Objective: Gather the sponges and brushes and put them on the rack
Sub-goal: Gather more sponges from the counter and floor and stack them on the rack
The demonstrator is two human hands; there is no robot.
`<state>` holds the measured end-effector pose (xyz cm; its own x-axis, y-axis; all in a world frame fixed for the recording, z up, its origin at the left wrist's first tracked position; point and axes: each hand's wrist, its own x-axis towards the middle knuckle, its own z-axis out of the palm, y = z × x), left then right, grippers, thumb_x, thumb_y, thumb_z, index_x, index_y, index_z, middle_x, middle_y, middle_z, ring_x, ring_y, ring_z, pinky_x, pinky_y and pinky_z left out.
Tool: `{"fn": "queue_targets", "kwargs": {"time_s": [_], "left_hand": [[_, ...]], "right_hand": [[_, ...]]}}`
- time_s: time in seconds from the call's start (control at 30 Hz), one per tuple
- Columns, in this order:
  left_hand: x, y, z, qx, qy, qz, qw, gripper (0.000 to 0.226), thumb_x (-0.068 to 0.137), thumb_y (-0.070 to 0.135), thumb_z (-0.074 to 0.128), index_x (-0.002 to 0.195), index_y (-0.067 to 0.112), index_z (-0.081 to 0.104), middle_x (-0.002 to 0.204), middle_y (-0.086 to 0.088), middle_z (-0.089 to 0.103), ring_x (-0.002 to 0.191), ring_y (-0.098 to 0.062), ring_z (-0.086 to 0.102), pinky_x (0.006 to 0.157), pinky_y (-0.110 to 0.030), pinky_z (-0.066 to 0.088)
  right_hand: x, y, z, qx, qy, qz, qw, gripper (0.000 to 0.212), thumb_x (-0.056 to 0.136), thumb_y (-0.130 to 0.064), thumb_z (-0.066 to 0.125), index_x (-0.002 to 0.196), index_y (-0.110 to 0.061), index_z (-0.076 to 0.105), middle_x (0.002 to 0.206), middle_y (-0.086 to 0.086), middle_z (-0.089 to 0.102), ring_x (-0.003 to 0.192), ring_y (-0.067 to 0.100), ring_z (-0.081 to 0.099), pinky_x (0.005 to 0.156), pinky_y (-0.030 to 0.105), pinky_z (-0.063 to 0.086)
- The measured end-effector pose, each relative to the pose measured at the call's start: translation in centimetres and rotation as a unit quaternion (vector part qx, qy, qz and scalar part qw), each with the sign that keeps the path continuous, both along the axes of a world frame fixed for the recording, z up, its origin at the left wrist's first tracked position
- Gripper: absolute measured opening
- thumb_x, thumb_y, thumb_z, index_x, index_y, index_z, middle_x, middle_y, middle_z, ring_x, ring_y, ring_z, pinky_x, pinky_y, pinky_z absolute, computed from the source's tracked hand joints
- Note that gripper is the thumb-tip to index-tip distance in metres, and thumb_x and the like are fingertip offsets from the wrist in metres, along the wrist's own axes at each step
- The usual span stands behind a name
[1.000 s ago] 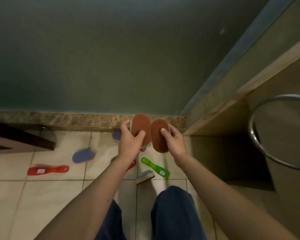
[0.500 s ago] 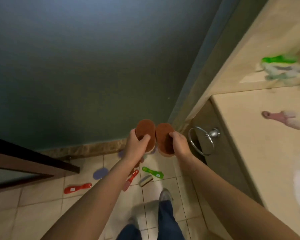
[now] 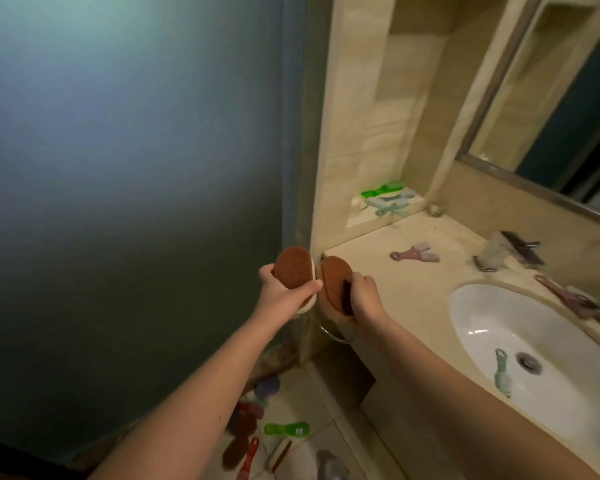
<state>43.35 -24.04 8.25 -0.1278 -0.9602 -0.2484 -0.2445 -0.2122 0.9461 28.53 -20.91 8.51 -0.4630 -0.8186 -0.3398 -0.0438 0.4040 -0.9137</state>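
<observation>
Here the left hand [image 3: 281,292] has its fingers wrapped round one brown sponge [image 3: 293,268]. The right hand [image 3: 362,299] grips a second sponge [image 3: 336,282] beside it. Both are raised at the tabletop's [image 3: 413,282] left end, likely so the pair goes together to the recessed shelf [image 3: 361,220] farther right, where brushes lie.

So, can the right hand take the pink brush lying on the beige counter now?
Probably not yet: the beige counter up to the pink brush looks free, but the right hand holds a brown oval sponge, so its grip is full.
</observation>
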Motion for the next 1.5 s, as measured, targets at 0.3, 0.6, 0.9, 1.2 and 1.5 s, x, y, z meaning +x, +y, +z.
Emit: {"fn": "queue_targets", "kwargs": {"time_s": [0.3,0.6,0.9,1.2,1.5], "left_hand": [[-10.1,4.2,4.4,-0.064,-0.018,-0.143,0.988,0.101,0.068,0.047,0.082,0.139,0.033,0.012,0.119,0.005,0.034,0.107,-0.019,0.049,0.089,-0.035,0.052],[-22.5,8.4,7.9,-0.112,0.047,-0.231,0.965,0.097,0.065,0.045,0.084,0.139,0.029,0.023,0.133,-0.003,0.042,0.108,-0.016,0.053,0.084,-0.032,0.052],[-36.0,14.1,11.0,-0.158,0.065,-0.318,0.933,0.091,0.066,0.037,0.084,0.142,0.029,0.035,0.126,0.007,0.035,0.097,-0.003,0.047,0.08,-0.02,0.041],[-50.2,19.8,14.4,-0.225,0.08,-0.404,0.883,0.097,0.068,0.031,0.078,0.146,0.038,0.021,0.141,-0.002,0.026,0.101,-0.01,0.043,0.078,-0.024,0.04],[-60.3,25.6,17.5,-0.294,0.132,-0.492,0.808,0.077,0.075,0.033,0.074,0.143,0.041,0.039,0.148,-0.004,0.03,0.128,-0.017,0.041,0.099,-0.025,0.04]], "right_hand": [[-8.5,10.0,5.0,-0.053,-0.026,-0.061,0.996,0.04,0.082,-0.036,0.061,0.113,-0.011,0.058,0.102,0.011,0.063,0.091,0.026,0.061,0.07,0.035,0.05],[-18.1,17.5,8.0,-0.155,-0.006,-0.126,0.98,0.09,0.067,-0.02,0.066,0.147,-0.039,0.031,0.126,0.0,0.06,0.096,0.019,0.065,0.063,0.025,0.052],[-29.1,25.2,11.3,-0.205,0.082,-0.219,0.95,0.075,0.078,-0.006,0.069,0.145,-0.028,0.042,0.113,-0.018,0.055,0.091,-0.004,0.058,0.056,0.011,0.049],[-41.2,32.1,14.6,-0.197,0.205,-0.284,0.916,0.082,0.076,-0.006,0.069,0.149,-0.027,0.037,0.136,0.0,0.044,0.103,0.003,0.054,0.063,0.01,0.049],[-49.0,38.6,17.5,-0.193,0.272,-0.377,0.864,0.069,0.076,-0.013,0.07,0.141,-0.025,0.051,0.137,-0.004,0.052,0.114,0.006,0.052,0.083,0.015,0.042]]}}
